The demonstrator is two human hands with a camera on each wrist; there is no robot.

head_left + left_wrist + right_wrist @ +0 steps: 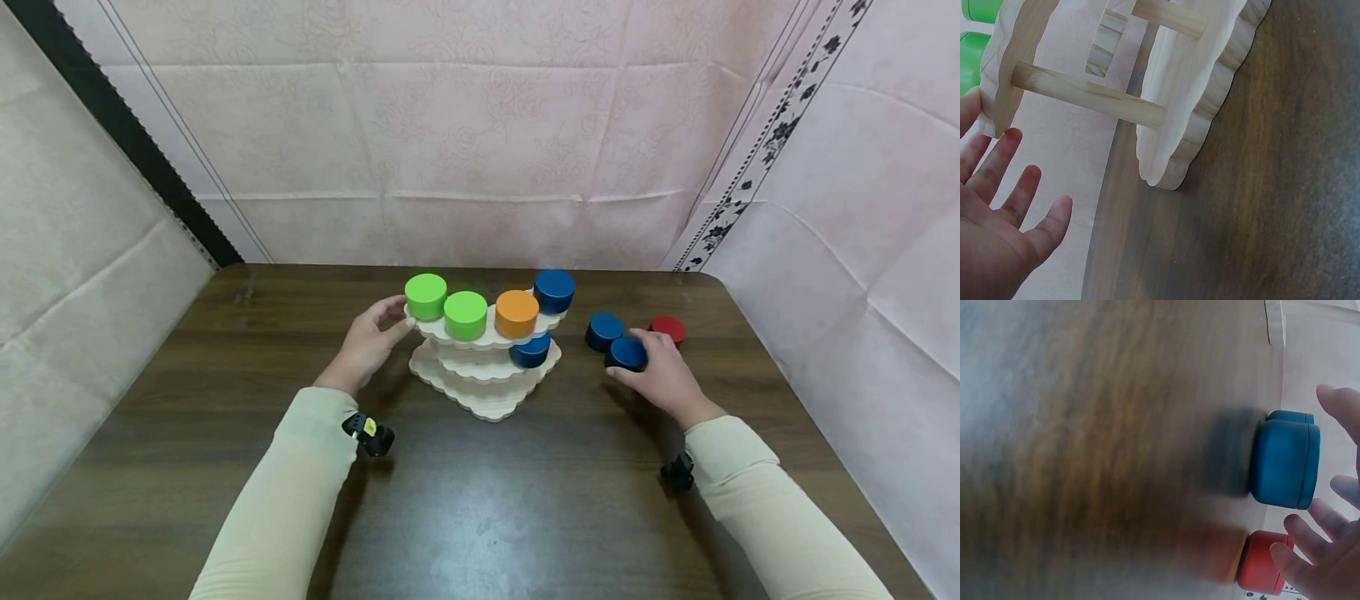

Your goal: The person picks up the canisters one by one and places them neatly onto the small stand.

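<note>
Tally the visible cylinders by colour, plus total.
Green cylinders: 2
Orange cylinder: 1
Blue cylinders: 4
Red cylinder: 1
Total: 8

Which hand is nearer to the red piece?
The right hand: it is just in front of the red piece, at the nearer loose blue piece. The left hand is farther off, at the left side of the tiered stand.

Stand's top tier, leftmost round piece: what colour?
Bright green; the leftmost round piece shows best in the head view.
</note>
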